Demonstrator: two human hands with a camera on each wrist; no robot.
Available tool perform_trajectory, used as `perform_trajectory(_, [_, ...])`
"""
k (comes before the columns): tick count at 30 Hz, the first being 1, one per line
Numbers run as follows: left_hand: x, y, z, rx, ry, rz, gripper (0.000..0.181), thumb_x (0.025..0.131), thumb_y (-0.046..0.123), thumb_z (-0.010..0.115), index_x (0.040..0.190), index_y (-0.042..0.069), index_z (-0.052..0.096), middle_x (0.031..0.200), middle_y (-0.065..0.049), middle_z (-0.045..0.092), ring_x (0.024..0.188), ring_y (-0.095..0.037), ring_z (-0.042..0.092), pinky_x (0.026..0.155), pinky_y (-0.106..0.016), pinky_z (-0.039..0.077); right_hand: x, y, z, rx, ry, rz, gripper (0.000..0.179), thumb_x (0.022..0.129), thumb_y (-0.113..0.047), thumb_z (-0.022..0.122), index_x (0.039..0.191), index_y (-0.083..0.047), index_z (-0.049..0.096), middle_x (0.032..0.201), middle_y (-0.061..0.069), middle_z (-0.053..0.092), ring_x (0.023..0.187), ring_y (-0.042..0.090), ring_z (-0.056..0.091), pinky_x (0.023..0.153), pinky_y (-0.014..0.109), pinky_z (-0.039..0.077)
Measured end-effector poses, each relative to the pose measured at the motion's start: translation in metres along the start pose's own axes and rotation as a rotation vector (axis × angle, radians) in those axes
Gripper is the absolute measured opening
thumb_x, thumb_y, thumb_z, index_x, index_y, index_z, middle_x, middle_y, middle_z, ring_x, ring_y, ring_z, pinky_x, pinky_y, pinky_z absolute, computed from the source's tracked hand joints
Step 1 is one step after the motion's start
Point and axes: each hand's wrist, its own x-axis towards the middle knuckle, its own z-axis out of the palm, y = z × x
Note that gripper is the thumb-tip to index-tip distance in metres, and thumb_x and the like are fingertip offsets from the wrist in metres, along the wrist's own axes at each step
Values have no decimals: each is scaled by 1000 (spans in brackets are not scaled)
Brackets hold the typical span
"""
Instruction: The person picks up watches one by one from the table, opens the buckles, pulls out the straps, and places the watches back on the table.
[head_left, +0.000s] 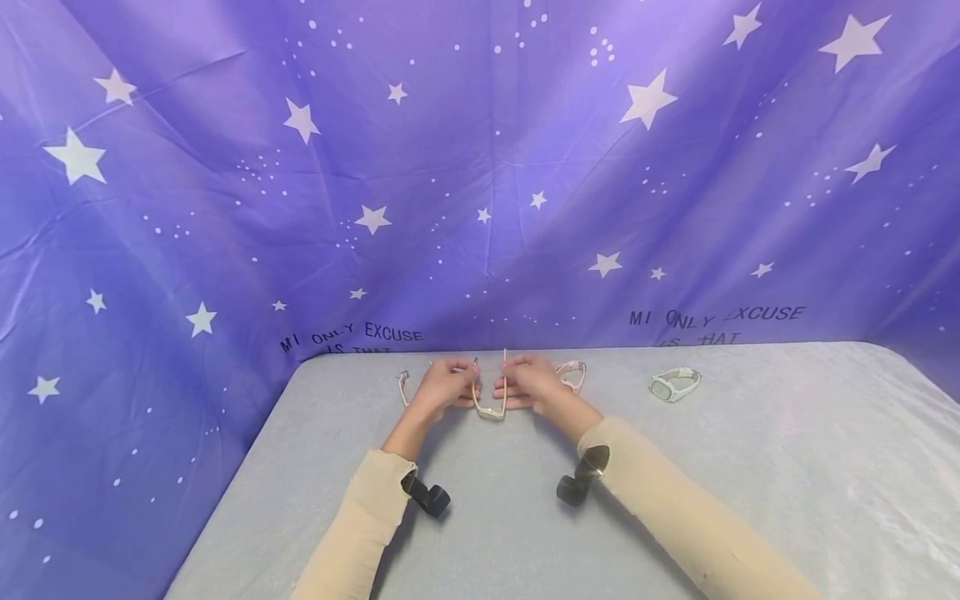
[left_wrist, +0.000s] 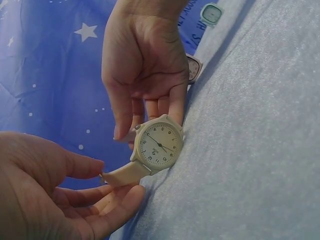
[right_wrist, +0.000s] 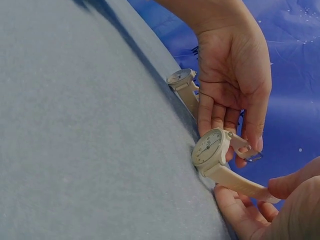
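Beige sleeves [head_left: 675, 492] are stretched over a grey table [head_left: 510, 533], where a cream watch [head_left: 491, 414] is held midway between two bare hands near the far edge. Its strap [right_wrist: 235, 182] is bent into a U that appears to be opened away from the person, toward a starry purple curtain [head_left: 450, 125], with the dial [left_wrist: 167, 137] turned back toward the person. The buckle [right_wrist: 256, 157] end is pinched between thumb and fingers by the left hand [head_left: 448, 383]; the plain end is pinched likewise by the right hand [head_left: 531, 383]. The two ends are held apart, roughly side by side, and neither hand is clearly placed nearer the dial. Whether the watch's weight is borne by the table cannot be told. Beside the left hand, a second cream watch [right_wrist: 181, 76] is partly hidden; by the right, a pink watch [left_wrist: 193, 69] is glimpsed, with a pale green watch [head_left: 661, 389] set farther right.
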Motion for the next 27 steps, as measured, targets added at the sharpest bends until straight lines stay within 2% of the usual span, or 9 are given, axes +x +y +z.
perform_trajectory(8, [1, -4, 3, 8, 4, 15, 28, 102, 13, 58, 117, -9, 66, 82, -13, 69, 70, -14, 68, 72, -39, 65, 2, 2, 1, -2, 12, -8, 31, 104, -10, 53, 129, 9, 52, 91, 15, 71, 72, 16, 73, 71, 38, 65])
perform_trajectory(14, [2, -6, 4, 32, 16, 9, 28, 103, 15, 58, 117, -7, 67, 82, -12, 71, 69, -13, 67, 70, -36, 64, 2, 2, 2, -21, 11, -11, 34, 105, -10, 54, 131, 10, 53, 94, 16, 72, 74, 16, 73, 71, 36, 65])
perform_trajectory(20, [4, -8, 2, 34, -2, -7, 29, 104, 16, 56, 119, -7, 67, 83, -10, 70, 71, -13, 65, 70, -33, 62, 2, 3, 1, -42, -1, -18, 38, 105, -9, 52, 137, 12, 51, 107, 26, 73, 79, 16, 74, 74, 34, 65])
perform_trajectory(27, [5, -7, -1, 28, -51, -53, 30, 103, 15, 57, 120, -8, 66, 87, -9, 69, 77, -15, 66, 78, -36, 63, 1, 4, -1, -62, -26, -15, 44, 104, -5, 51, 144, 11, 45, 121, 28, 69, 90, 20, 74, 81, 34, 64])
